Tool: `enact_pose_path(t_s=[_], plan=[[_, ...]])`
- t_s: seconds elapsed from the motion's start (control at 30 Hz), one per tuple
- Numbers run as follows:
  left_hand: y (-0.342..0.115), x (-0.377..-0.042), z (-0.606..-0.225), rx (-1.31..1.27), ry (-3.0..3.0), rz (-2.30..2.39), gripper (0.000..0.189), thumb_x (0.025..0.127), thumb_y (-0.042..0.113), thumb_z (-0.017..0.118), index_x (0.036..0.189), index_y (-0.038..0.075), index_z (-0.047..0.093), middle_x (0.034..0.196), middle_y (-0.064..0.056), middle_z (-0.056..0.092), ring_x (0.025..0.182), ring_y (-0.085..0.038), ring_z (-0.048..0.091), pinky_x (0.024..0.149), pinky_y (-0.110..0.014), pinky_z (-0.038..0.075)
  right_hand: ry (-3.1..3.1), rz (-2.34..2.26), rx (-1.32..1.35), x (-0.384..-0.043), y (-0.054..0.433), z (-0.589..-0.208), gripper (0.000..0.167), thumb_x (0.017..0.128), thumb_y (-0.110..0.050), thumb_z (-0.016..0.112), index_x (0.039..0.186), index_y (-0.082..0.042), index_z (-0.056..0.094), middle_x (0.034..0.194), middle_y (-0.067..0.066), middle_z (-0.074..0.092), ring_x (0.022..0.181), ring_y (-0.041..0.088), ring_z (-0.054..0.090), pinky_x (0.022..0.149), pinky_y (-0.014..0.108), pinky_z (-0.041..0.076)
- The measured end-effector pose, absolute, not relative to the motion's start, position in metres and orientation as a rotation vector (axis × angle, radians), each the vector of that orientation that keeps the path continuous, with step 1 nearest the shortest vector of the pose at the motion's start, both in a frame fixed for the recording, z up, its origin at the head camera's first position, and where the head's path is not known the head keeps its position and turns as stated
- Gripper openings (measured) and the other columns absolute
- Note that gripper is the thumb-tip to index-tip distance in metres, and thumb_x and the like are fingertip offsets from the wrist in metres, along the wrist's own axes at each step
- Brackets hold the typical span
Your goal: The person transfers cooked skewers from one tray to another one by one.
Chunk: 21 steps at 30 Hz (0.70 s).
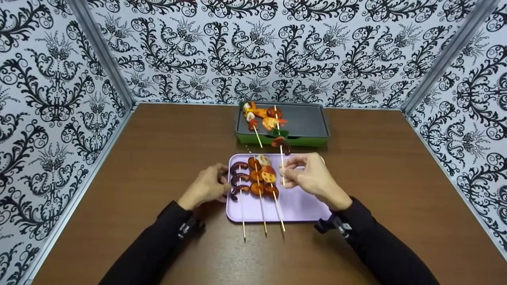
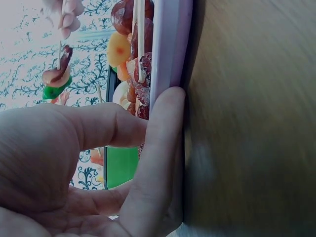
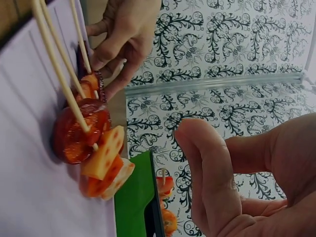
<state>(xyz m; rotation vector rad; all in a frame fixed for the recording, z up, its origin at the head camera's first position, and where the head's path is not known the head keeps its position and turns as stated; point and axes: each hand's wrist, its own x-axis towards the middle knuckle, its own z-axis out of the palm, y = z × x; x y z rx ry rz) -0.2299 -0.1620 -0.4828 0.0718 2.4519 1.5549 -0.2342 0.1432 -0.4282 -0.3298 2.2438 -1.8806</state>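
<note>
My right hand (image 1: 311, 174) pinches the bare lower stick of a food skewer (image 1: 280, 144), raised over the tray with its far end above the grill. The skewer carries a dark curled piece, a green piece, an orange piece and a round reddish one. At the left side of the lilac tray (image 1: 303, 206), my left hand (image 1: 206, 184) grips the edge; the left wrist view shows the thumb and a finger at the rim (image 2: 170, 44). Three skewers lie on the tray: curled octopus-like pieces (image 1: 240, 178), round brown slices (image 1: 257, 189), and a mixed one with a spotted yellow slice (image 1: 268, 176).
Behind the tray stands a green grill (image 1: 309, 141) with a dark flat top (image 1: 305, 118). Another mixed skewer (image 1: 252, 124) lies on its left part, stick pointing forward over the front edge. Patterned panels (image 1: 245, 51) enclose the brown table (image 1: 170, 134) at the back and sides.
</note>
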Motion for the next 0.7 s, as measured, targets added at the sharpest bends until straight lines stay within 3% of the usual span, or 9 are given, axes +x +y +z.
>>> enact_pose_path(t_s=[0.33, 0.7], plan=[[-0.162, -0.23, -0.483, 0.081, 2.469, 1.535, 0.064, 0.083, -0.011, 0.066, 0.145, -0.003, 0.051, 0.093, -0.017, 0.067, 0.07, -0.03, 0.072, 0.056, -0.038, 0.069, 2.19, -1.842, -0.378, -0.218, 0.153, -0.435, 0.014, 0.094, 0.003, 0.073, 0.102, 0.013, 0.068, 0.1, 0.031, 0.068, 0.073, 0.029, 0.075, 0.068, 0.046, 0.07], [-0.162, -0.23, -0.481, 0.074, 2.45, 1.552, 0.067, 0.082, -0.013, 0.066, 0.147, -0.003, 0.05, 0.093, -0.017, 0.066, 0.07, -0.03, 0.072, 0.057, -0.038, 0.069, 2.19, -1.765, -0.394, -0.201, 0.161, -0.438, 0.018, 0.094, 0.0, 0.075, 0.104, 0.012, 0.067, 0.092, 0.025, 0.067, 0.071, 0.027, 0.075, 0.068, 0.046, 0.07]])
